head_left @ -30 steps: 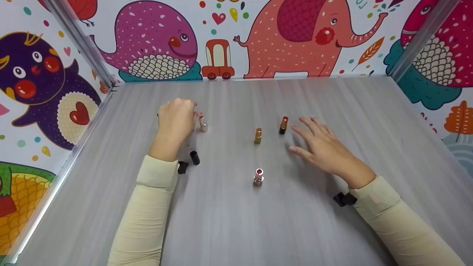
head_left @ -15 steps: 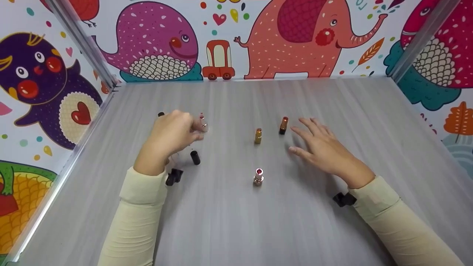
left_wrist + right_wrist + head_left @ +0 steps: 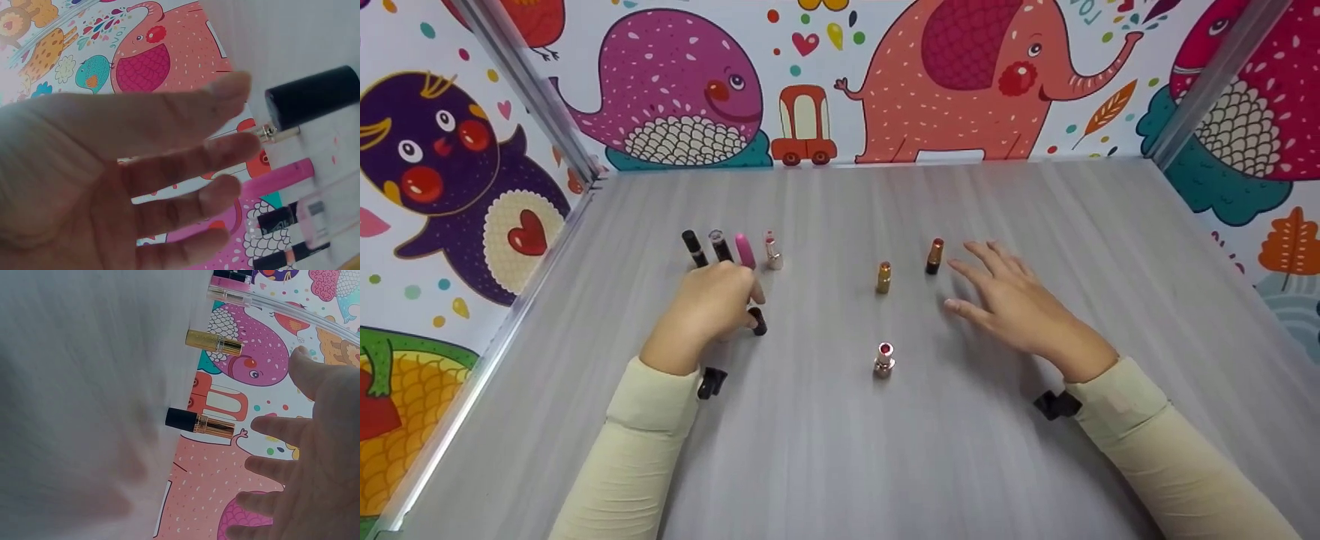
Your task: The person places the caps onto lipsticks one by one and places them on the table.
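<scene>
My left hand (image 3: 709, 304) is low at the left, its fingertips at a black lipstick cap (image 3: 758, 321). In the left wrist view, thumb and fingers stretch loosely toward that black cap (image 3: 312, 97) with nothing between them. A translucent pinkish cap (image 3: 332, 208) stands close by, hidden behind the hand in the head view. My right hand (image 3: 1012, 300) is spread with nothing in it. Nearest to it stands an upright black-and-gold lipstick (image 3: 934, 256), which the right wrist view shows just off the fingertips (image 3: 264, 423). A gold lipstick (image 3: 883, 277) stands to its left.
Beyond my left hand a row holds a black tube (image 3: 694, 248), a dark clear-topped tube (image 3: 720, 245), a pink tube (image 3: 745, 251) and a silver lipstick (image 3: 773, 253). A rose-metal lipstick (image 3: 884, 361) stands front centre. Printed panels (image 3: 810, 60) border the table.
My left hand has come back toward me from the row at the far left to the black cap, uncovering the black, dark and pink tubes. The right hand has stayed in place.
</scene>
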Motion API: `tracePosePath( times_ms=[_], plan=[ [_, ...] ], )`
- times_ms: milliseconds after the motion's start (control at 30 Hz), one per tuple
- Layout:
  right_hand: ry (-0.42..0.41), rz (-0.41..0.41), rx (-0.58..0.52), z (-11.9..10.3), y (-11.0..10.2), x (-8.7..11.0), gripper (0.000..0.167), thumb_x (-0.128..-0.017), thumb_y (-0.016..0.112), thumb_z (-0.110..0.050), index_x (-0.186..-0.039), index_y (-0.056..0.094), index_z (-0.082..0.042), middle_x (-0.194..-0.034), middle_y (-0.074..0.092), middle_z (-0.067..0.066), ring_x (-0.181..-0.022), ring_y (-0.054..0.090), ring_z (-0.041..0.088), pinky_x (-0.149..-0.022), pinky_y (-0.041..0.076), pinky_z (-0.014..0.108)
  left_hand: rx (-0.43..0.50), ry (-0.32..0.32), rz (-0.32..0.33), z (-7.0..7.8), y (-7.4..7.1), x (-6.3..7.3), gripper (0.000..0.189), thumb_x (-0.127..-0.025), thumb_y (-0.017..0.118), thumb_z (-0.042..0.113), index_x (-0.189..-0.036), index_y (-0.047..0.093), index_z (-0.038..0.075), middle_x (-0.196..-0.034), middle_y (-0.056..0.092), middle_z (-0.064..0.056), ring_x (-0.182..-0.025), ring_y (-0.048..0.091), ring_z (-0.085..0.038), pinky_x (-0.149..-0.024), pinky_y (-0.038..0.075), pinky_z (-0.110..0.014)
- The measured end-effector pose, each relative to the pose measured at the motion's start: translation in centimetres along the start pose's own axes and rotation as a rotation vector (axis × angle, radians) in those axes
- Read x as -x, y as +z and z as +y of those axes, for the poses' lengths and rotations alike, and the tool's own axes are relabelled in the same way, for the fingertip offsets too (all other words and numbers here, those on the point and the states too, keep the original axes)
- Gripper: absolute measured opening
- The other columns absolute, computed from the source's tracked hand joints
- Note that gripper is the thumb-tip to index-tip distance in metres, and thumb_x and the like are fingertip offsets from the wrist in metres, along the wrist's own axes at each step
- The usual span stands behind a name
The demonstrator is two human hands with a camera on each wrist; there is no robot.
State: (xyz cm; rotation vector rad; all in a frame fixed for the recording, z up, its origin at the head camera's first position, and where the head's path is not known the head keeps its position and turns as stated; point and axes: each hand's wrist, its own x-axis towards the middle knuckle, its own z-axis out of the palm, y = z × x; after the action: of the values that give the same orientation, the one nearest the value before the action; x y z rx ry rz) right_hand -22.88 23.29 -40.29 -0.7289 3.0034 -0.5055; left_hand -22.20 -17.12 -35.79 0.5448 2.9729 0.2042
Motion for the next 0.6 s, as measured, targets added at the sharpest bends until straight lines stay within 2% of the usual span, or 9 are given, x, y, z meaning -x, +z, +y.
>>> tracePosePath(
  times_ms=[100, 400, 500, 600],
  plan=[
    [-0.011, 0.018, 0.001, 0.1, 0.0, 0.0, 0.068, -0.106, 0.066, -0.044, -0.161, 0.047, -0.009, -0.171, 0.029, 0.021, -0.159, 0.018, 0.052, -0.123, 0.014, 0.074, -0.001, 0.002, -0.01, -0.3, 0.0, 0.0, 0.029, -0.082, 0.091, 0.009, -0.109, 0.084, 0.008, -0.097, 0.079, -0.01, -0.1, 0.074, -0.032, -0.089, 0.058, -0.054],
    [-0.01, 0.01, 0.005, 0.1, 0.1, -0.1, 0.068, -0.106, 0.066, -0.044, -0.161, 0.047, -0.01, -0.172, 0.029, 0.019, -0.159, 0.016, 0.052, -0.124, 0.013, 0.073, -0.031, 0.008, -0.005, -0.4, 0.9, -0.5, 0.021, -0.082, 0.091, 0.011, -0.102, 0.086, 0.011, -0.108, 0.08, -0.011, -0.107, 0.075, -0.036, -0.088, 0.059, -0.055],
    [-0.003, 0.004, 0.011, 0.1, 0.0, -0.1, 0.068, -0.106, 0.065, -0.045, -0.162, 0.046, -0.011, -0.172, 0.028, 0.019, -0.16, 0.015, 0.051, -0.124, 0.013, 0.073, -0.036, 0.021, 0.022, -0.1, 1.3, -0.9, 0.013, -0.084, 0.089, 0.009, -0.096, 0.086, 0.01, -0.104, 0.081, -0.009, -0.101, 0.075, -0.034, -0.085, 0.06, -0.054],
    [-0.003, 0.009, 0.009, 0.1, 0.0, -0.1, 0.068, -0.106, 0.065, -0.045, -0.162, 0.046, -0.01, -0.172, 0.029, 0.019, -0.16, 0.015, 0.051, -0.124, 0.013, 0.074, -0.057, 0.047, 0.06, 0.2, 1.6, -1.3, 0.007, -0.083, 0.088, 0.006, -0.084, 0.083, 0.011, -0.093, 0.08, -0.008, -0.089, 0.075, -0.032, -0.079, 0.059, -0.052]
  ],
)
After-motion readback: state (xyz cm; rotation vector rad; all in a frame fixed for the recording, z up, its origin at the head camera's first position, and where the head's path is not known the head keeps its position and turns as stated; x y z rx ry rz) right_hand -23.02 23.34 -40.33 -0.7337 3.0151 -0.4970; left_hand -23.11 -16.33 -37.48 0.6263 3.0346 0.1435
